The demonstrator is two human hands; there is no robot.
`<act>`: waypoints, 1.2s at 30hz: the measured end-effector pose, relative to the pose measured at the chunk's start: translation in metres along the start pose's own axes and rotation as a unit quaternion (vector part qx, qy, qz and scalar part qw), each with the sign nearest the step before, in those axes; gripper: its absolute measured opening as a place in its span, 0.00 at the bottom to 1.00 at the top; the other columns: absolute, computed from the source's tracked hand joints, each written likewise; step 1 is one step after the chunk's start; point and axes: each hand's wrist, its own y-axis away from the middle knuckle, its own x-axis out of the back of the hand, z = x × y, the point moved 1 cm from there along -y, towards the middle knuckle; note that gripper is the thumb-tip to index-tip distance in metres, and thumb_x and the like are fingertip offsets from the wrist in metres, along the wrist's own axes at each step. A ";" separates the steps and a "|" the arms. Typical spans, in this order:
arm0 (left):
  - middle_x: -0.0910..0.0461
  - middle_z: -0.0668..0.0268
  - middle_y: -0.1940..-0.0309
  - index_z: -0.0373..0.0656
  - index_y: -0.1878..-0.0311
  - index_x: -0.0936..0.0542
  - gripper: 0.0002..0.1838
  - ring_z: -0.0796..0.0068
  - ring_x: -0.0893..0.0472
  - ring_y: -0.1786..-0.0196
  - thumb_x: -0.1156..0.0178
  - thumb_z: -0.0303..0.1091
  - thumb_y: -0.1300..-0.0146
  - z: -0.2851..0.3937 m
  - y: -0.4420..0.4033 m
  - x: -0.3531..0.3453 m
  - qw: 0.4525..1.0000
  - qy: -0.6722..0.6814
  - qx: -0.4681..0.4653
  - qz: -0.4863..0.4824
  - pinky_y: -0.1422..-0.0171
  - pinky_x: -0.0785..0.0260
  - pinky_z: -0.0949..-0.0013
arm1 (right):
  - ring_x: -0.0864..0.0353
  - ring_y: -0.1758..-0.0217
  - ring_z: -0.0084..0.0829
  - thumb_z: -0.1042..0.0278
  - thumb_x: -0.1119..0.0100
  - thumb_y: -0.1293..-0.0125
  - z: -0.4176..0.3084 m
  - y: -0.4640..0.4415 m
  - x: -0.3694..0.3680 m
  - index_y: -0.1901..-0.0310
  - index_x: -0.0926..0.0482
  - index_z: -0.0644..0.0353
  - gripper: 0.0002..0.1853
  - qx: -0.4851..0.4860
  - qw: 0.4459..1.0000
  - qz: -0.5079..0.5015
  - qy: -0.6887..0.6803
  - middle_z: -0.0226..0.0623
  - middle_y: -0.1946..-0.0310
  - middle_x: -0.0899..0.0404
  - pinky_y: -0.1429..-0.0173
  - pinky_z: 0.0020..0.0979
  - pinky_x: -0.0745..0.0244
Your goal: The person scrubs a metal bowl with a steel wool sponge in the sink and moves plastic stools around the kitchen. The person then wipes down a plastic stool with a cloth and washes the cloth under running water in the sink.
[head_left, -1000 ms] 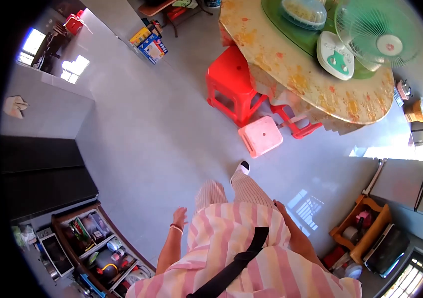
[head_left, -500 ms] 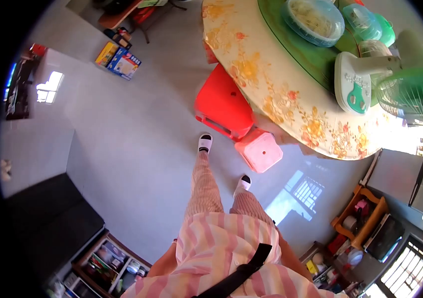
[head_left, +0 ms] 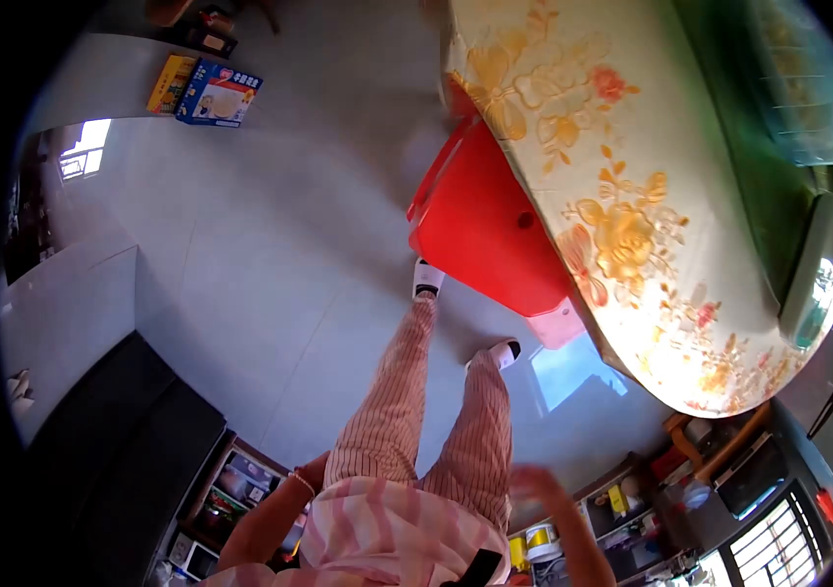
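My left hand [head_left: 311,474] hangs beside my left thigh, with a bracelet on the wrist; its fingers are mostly hidden by the striped trousers [head_left: 377,421]. On the other side, my right hand [head_left: 532,482] is smeared by motion near my right thigh, and its fingers cannot be made out. Nothing is visible in either hand. In front of my feet stands a red plastic stool [head_left: 490,220], partly under the table edge. A pink stool [head_left: 558,325] shows a small part beside it.
A round table [head_left: 573,157] with a floral cloth fills the upper right, bearing a teal plastic basket [head_left: 798,88] and a fan base [head_left: 810,279]. Boxes [head_left: 221,93] stand on the floor at upper left. A black sofa [head_left: 113,450] lies at lower left; shelves [head_left: 231,489] stand behind me.
My view has moved closer to the table, and the red stool looks larger. Both hands have come into sight beside my thighs. My feet have shifted.
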 end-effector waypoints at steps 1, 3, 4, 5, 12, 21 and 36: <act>0.30 0.59 0.41 0.39 0.36 0.34 0.29 0.65 0.30 0.41 0.52 0.49 0.33 0.012 0.001 0.003 1.000 -0.003 0.006 0.000 0.36 0.39 0.65 | 0.20 0.54 0.28 0.53 0.45 0.38 -0.018 -0.027 0.011 0.45 0.27 0.56 0.23 0.085 0.995 0.019 -0.056 0.33 0.56 0.21 0.57 0.38 0.21; 0.30 0.59 0.40 0.39 0.35 0.34 0.29 0.65 0.30 0.40 0.52 0.49 0.33 0.039 -0.002 0.007 1.000 -0.005 0.008 0.004 0.35 0.39 0.66 | 0.21 0.54 0.26 0.53 0.47 0.36 -0.099 -0.051 0.013 0.43 0.28 0.54 0.23 0.165 0.977 0.124 0.050 0.32 0.57 0.21 0.55 0.35 0.25; 0.30 0.59 0.40 0.39 0.35 0.35 0.29 0.66 0.30 0.40 0.52 0.49 0.33 0.055 -0.005 0.006 1.000 -0.007 -0.002 0.005 0.35 0.39 0.67 | 0.21 0.54 0.28 0.56 0.47 0.36 -0.125 -0.079 0.027 0.44 0.28 0.56 0.22 0.147 0.972 0.177 0.044 0.31 0.59 0.21 0.53 0.37 0.25; 0.30 0.58 0.40 0.39 0.35 0.35 0.29 0.66 0.30 0.40 0.52 0.48 0.32 0.071 -0.007 0.002 1.000 -0.010 -0.024 0.001 0.34 0.39 0.67 | 0.22 0.52 0.28 0.55 0.48 0.36 -0.147 -0.096 0.033 0.43 0.29 0.56 0.23 0.190 0.961 0.194 0.057 0.31 0.57 0.21 0.53 0.37 0.25; 0.37 0.59 0.35 0.42 0.32 0.41 0.35 0.62 0.38 0.32 0.50 0.55 0.34 0.220 -0.044 -0.048 0.965 0.072 -0.246 0.054 0.30 0.45 0.55 | 0.25 0.46 0.31 0.52 0.50 0.35 -0.291 -0.192 0.080 0.39 0.33 0.54 0.25 0.390 0.900 0.172 -0.091 0.34 0.51 0.24 0.52 0.36 0.26; 0.29 0.59 0.43 0.40 0.38 0.34 0.26 0.67 0.28 0.40 0.52 0.47 0.33 0.386 0.019 -0.094 0.851 -0.108 -0.511 0.050 0.35 0.37 0.59 | 0.27 0.43 0.32 0.45 0.51 0.35 -0.304 -0.205 0.070 0.39 0.33 0.52 0.28 0.403 0.873 0.260 -0.083 0.36 0.46 0.26 0.48 0.38 0.29; 0.34 0.63 0.35 0.45 0.34 0.35 0.27 0.67 0.39 0.31 0.47 0.41 0.34 0.165 0.023 -0.065 0.688 -0.548 -0.476 0.010 0.30 0.51 0.61 | 0.25 0.53 0.32 0.39 0.57 0.35 -0.102 -0.175 -0.014 0.50 0.23 0.55 0.28 0.153 0.944 0.288 0.049 0.37 0.60 0.22 0.56 0.37 0.27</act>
